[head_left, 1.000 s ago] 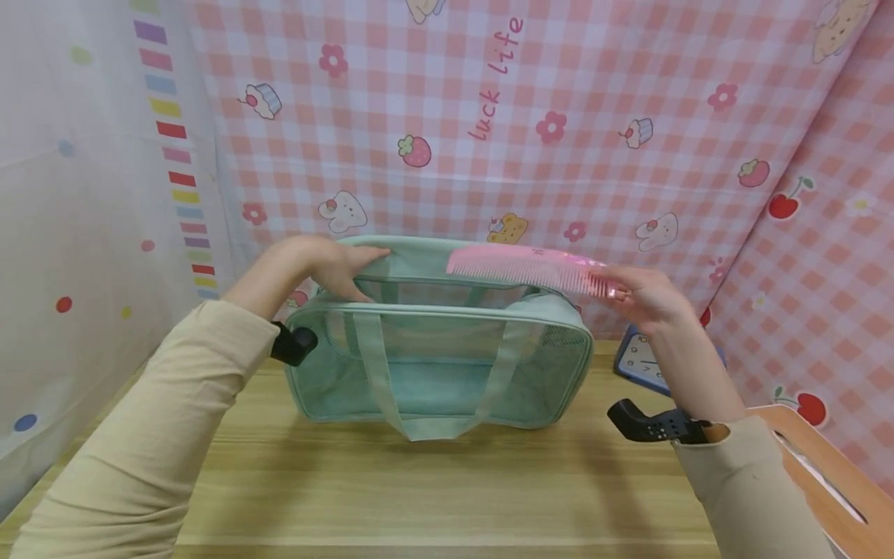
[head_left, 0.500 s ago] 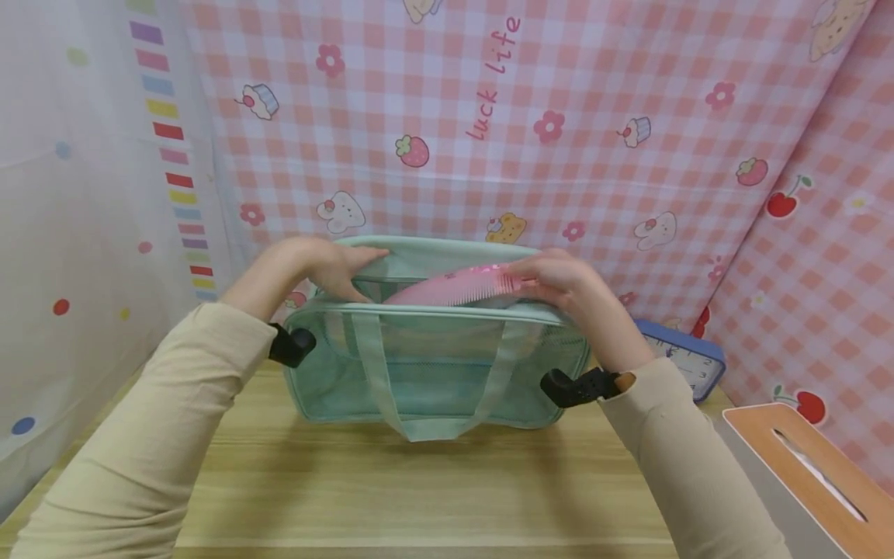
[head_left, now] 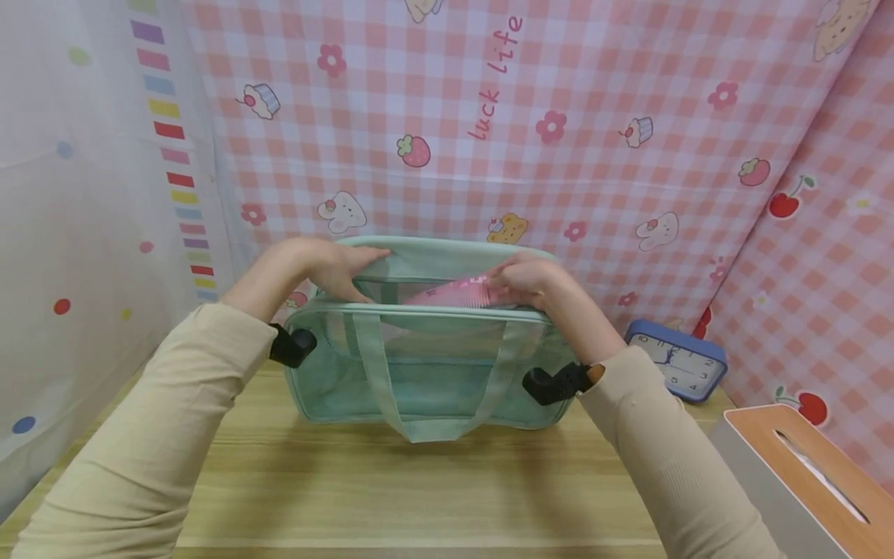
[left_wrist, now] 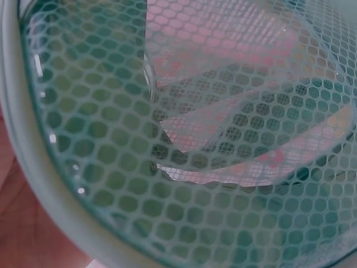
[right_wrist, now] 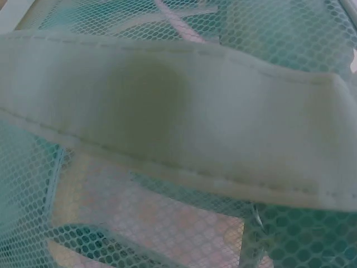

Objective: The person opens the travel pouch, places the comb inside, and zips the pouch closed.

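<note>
A see-through mint-green bag (head_left: 436, 365) stands on the wood-grain table (head_left: 419, 497) with its top gaping. At its left end, my left hand (head_left: 334, 268) spans the mouth, thumb at the front rim and a straight finger along the back rim. My right hand (head_left: 524, 279) pinches a pink comb (head_left: 450, 293) by its right end. The comb slants down into the opening, its lower part hidden behind the front rim. Mesh (left_wrist: 111, 167) fills the left wrist view, with pink shapes behind it. The bag's strap (right_wrist: 167, 111) crosses the right wrist view.
A blue square clock (head_left: 680, 361) stands at the back right. A tissue box (head_left: 810, 466) with an orange top is at the right edge. A pink checked cloth (head_left: 447, 101) hangs close behind the bag, and a white dotted cloth (head_left: 91, 194) on the left.
My right hand has moved left with the comb, from beyond the bag's right end to over its mouth, and the comb has sunk partly inside. My left hand has stayed put.
</note>
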The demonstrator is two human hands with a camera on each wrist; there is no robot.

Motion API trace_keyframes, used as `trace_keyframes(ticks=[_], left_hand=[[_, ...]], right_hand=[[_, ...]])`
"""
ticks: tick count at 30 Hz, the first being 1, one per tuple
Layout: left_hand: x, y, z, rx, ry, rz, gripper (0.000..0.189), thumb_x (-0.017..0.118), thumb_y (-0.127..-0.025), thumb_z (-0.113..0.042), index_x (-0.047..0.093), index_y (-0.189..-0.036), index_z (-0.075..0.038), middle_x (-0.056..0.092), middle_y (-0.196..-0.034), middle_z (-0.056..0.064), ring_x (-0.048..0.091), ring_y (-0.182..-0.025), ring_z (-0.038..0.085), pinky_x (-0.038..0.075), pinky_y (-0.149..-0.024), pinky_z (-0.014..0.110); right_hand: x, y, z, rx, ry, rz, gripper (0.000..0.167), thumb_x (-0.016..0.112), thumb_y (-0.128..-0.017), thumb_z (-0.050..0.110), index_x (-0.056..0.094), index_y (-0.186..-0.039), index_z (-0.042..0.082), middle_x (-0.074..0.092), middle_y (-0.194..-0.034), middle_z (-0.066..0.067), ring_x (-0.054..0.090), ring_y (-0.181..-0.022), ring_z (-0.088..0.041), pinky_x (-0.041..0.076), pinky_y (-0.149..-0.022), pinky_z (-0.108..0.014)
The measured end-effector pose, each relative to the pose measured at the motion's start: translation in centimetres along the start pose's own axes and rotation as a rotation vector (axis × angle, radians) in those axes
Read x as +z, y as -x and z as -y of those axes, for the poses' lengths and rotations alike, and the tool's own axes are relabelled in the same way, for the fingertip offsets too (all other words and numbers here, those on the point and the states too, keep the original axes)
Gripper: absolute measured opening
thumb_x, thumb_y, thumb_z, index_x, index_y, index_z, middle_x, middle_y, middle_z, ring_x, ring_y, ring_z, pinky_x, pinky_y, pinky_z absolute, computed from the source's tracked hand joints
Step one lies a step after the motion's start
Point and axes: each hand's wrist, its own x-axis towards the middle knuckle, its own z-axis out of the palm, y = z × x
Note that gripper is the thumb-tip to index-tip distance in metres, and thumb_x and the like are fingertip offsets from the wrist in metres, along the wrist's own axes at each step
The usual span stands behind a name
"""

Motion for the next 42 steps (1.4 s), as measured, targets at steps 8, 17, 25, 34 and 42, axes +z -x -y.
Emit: trace_keyframes(ticks=[8, 17, 25, 34, 42], left_hand=[[0.0, 0.0, -0.1, 0.001, 0.014, -0.002, 0.082, 0.054, -0.092, -0.028, -0.001, -0.146, -0.001, 0.0, -0.152, 0.022, 0.006, -0.141, 0.037, 0.016, -0.114, 0.052], [0.6, 0.3, 0.2, 0.042, 0.035, -0.07, 0.079, 0.054, -0.092, -0.026, 0.003, -0.146, 0.0, 0.004, -0.152, 0.023, 0.009, -0.14, 0.038, 0.018, -0.113, 0.053], [3.2, 2.0, 1.4, 0.131, 0.229, -0.381, 0.065, 0.051, -0.093, -0.035, 0.025, -0.142, 0.0, 0.026, -0.147, 0.022, 0.029, -0.133, 0.039, 0.03, -0.108, 0.053], [8.5, 5.1, 2.9, 0.136, 0.182, -0.768, 0.048, 0.06, -0.087, -0.034, 0.051, -0.126, -0.006, 0.056, -0.122, 0.013, 0.055, -0.102, 0.026, 0.05, -0.082, 0.043], [12.5, 4.3, 3.1, 0.218, -0.025, -1.255, 0.036, 0.077, -0.067, 0.002, 0.06, -0.099, 0.0, 0.06, -0.093, 0.012, 0.061, -0.083, 0.023, 0.056, -0.067, 0.035]], right_hand=[[-0.4, 0.7, 0.1, 0.01, 0.034, -0.013, 0.041, 0.041, -0.092, -0.006, 0.037, -0.133, -0.01, 0.044, -0.133, -0.028, 0.059, -0.072, -0.004, 0.051, -0.09, -0.024], [-1.6, 2.4, -0.3, -0.114, -0.062, -0.07, 0.037, 0.047, -0.094, 0.004, 0.042, -0.127, -0.013, 0.065, -0.08, -0.002, 0.063, -0.064, -0.002, 0.055, -0.068, -0.016], [-1.3, 2.8, -0.5, -0.137, -0.045, -0.086, 0.036, 0.051, -0.093, 0.008, 0.048, -0.124, -0.01, 0.067, -0.084, -0.004, 0.062, -0.061, -0.001, 0.056, -0.067, -0.018], [0.9, 2.3, 0.8, -0.154, 0.16, -0.059, 0.036, 0.052, -0.093, 0.016, 0.053, -0.125, -0.002, 0.057, -0.122, -0.022, 0.063, -0.079, -0.006, 0.055, -0.081, -0.025], [4.4, 1.2, 2.8, -0.192, 0.245, -0.027, 0.033, 0.054, -0.092, 0.017, 0.056, -0.12, -0.001, 0.063, -0.112, -0.018, 0.062, -0.097, -0.023, 0.055, -0.079, -0.026]])
